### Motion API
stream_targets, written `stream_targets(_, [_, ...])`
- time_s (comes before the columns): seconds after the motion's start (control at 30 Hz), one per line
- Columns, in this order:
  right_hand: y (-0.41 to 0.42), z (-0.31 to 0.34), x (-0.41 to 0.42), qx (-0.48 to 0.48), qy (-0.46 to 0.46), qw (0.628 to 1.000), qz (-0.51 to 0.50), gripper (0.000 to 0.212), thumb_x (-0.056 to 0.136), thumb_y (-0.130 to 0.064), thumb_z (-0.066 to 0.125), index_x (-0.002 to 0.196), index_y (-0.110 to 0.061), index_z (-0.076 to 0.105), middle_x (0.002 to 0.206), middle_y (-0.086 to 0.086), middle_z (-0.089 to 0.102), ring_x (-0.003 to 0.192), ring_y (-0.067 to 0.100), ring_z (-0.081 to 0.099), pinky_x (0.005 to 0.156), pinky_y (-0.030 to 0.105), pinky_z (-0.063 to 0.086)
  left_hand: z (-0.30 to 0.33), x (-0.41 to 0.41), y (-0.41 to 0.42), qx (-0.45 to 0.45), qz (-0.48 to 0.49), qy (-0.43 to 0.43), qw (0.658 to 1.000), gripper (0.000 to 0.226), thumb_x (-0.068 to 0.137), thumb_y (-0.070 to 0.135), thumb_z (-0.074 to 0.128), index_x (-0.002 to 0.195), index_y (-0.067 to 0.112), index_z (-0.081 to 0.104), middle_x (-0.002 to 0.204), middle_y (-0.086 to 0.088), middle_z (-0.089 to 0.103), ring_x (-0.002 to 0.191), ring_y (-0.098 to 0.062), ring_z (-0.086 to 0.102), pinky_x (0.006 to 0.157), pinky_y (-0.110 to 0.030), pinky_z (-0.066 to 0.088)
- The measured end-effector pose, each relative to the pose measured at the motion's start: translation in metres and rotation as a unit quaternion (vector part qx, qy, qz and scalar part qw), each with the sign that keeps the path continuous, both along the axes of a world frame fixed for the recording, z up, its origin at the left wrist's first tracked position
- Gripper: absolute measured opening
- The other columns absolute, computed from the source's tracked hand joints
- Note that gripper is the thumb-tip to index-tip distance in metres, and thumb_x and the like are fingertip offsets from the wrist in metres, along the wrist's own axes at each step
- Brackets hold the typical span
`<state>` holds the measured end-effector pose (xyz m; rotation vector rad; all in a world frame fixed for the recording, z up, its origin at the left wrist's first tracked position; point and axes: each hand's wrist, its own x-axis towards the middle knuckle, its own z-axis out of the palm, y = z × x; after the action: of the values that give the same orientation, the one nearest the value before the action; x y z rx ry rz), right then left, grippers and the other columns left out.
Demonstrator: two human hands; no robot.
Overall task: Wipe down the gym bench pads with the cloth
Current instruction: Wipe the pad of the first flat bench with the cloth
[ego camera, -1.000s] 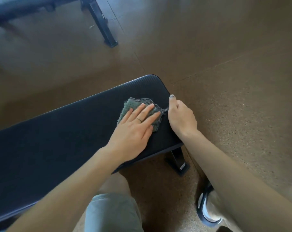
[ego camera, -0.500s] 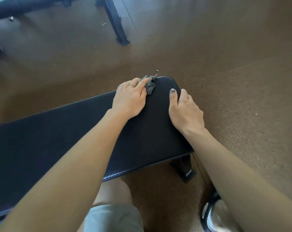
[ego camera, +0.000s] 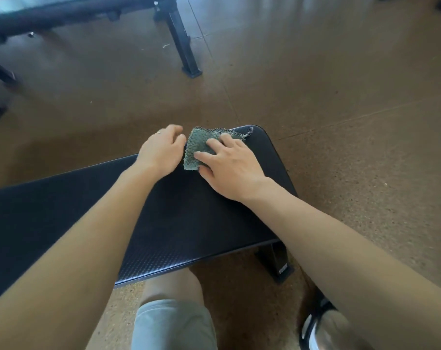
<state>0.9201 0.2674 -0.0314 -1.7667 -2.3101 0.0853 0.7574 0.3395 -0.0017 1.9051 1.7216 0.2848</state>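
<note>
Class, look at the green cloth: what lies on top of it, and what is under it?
The right hand's fingers rest on the green cloth. Under it lies the black bench pad, whose covered patch cannot be seen. The left hand is beside it.

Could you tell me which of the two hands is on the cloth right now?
The right hand: its fingers lie on the green cloth on the bench pad. The left hand, wearing a ring, sits beside it.
</note>
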Motion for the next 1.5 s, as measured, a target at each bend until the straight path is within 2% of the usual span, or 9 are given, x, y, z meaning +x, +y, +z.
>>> stream_targets(0.13, [0.012,-0.01,0.003,-0.004,0.035,0.999,-0.017,0.031,0.103,-0.031,0.051,0.122,-0.022,0.074,0.133,0.011,0.064,0.126,0.034,0.055,0.103,0.045,0.044,-0.011,-0.005,0.009,-0.067,-0.059,0.128,0.988,0.049,0.109,0.034,0.021,0.154,0.027,0.04,0.158,-0.007,0.043,0.145,-0.026,0.038,0.117,-0.041,0.03])
stream_targets(0.33, [0.034,-0.007,0.031,-0.083,0.041,0.993,-0.069,0.043,0.111,-0.034,0.034,0.152,-0.03,0.048,0.167,0.008,0.032,0.156,0.026,0.022,0.127,0.038,0.015,-0.011,0.0,0.006,-0.067,-0.065,0.175,0.98,0.052,0.108,0.035,0.016,0.158,0.026,0.032,0.162,-0.006,0.036,0.145,-0.03,0.036,0.118,-0.043,0.027])
stream_targets(0.5, [-0.04,-0.012,0.016,-0.049,0.119,0.979,-0.156,0.037,0.108,-0.026,0.046,0.142,-0.022,0.059,0.162,0.011,0.04,0.154,0.03,0.028,0.126,0.042,0.023,-0.028,-0.003,-0.004,-0.008,-0.059,0.174,0.983,0.05,0.107,0.035,0.018,0.154,0.029,0.034,0.159,-0.001,0.04,0.145,-0.028,0.033,0.124,-0.044,0.014])
stream_targets(0.7, [-0.071,-0.009,-0.01,-0.018,0.063,0.995,-0.069,0.035,0.103,-0.031,0.05,0.132,-0.02,0.066,0.146,0.014,0.058,0.14,0.035,0.047,0.116,0.047,0.039,-0.038,-0.001,-0.006,0.017,-0.05,0.174,0.983,0.047,0.106,0.034,0.017,0.149,0.029,0.037,0.152,-0.001,0.043,0.144,-0.027,0.032,0.123,-0.046,0.01])
stream_targets(0.83, [-0.005,-0.005,-0.012,-0.125,0.018,0.99,-0.066,0.055,0.108,-0.042,0.024,0.162,-0.032,0.025,0.17,0.008,0.017,0.158,0.028,0.005,0.128,0.046,0.002,-0.04,0.0,-0.004,0.023,-0.044,0.183,0.982,0.045,0.108,0.035,0.016,0.147,0.029,0.036,0.15,0.0,0.043,0.143,-0.027,0.033,0.123,-0.046,0.01])
stream_targets(0.93, [0.019,-0.007,-0.004,-0.145,0.02,0.986,-0.074,0.057,0.107,-0.043,0.019,0.164,-0.037,0.017,0.172,0.005,0.008,0.159,0.024,-0.004,0.128,0.042,-0.004,-0.042,0.0,-0.004,0.025,-0.041,0.19,0.981,0.046,0.108,0.036,0.015,0.149,0.029,0.035,0.152,0.0,0.042,0.144,-0.027,0.032,0.124,-0.045,0.01])
stream_targets(1.23, [-0.013,0.002,0.043,-0.162,0.06,0.953,-0.247,0.056,0.109,-0.043,0.019,0.164,-0.034,0.018,0.171,0.009,0.009,0.157,0.027,0.011,0.125,0.042,0.015,-0.041,0.0,-0.009,0.029,-0.043,0.181,0.982,0.046,0.107,0.034,0.016,0.147,0.028,0.038,0.151,-0.001,0.043,0.143,-0.027,0.032,0.125,-0.045,0.006])
stream_targets(1.37, [-0.068,-0.002,0.043,-0.148,0.082,0.931,-0.322,0.056,0.107,-0.043,0.025,0.161,-0.024,0.027,0.145,0.013,0.039,0.127,0.032,0.046,0.107,0.045,0.037,-0.04,0.001,-0.011,0.033,-0.041,0.184,0.982,0.046,0.107,0.033,0.016,0.147,0.025,0.038,0.151,-0.004,0.043,0.142,-0.029,0.033,0.124,-0.046,0.007])
stream_targets(1.5, [-0.122,0.005,0.034,-0.153,0.087,0.915,-0.364,0.05,0.106,-0.041,0.029,0.153,-0.023,0.033,0.129,0.01,0.046,0.114,0.029,0.049,0.101,0.043,0.038,-0.04,0.001,-0.011,0.034,-0.044,0.182,0.982,0.047,0.106,0.033,0.015,0.147,0.024,0.037,0.15,-0.005,0.043,0.141,-0.03,0.034,0.123,-0.046,0.008])
